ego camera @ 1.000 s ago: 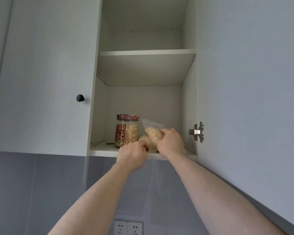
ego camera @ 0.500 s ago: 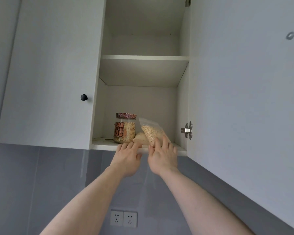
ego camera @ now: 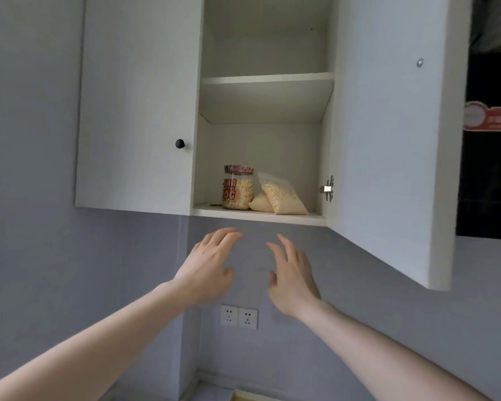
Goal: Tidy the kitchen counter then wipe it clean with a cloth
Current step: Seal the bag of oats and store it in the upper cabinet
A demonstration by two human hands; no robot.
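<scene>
Two bare hands hover below an open wall cabinet point(ego camera: 388, 140), fingers spread, holding nothing: left hand point(ego camera: 210, 264), right hand point(ego camera: 294, 277). At 12 o'clock above them, the bottom shelf point(ego camera: 258, 215) holds an oat jar point(ego camera: 237, 188) and zip bags of grain point(ego camera: 282, 195). Stowing looks done; the counter is out of view, wiping seemingly remains.

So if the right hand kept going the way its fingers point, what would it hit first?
Probably the front edge of the cabinet's bottom shelf, just below the bag of oats. The right hand points up and slightly left; depth is unclear.
</scene>
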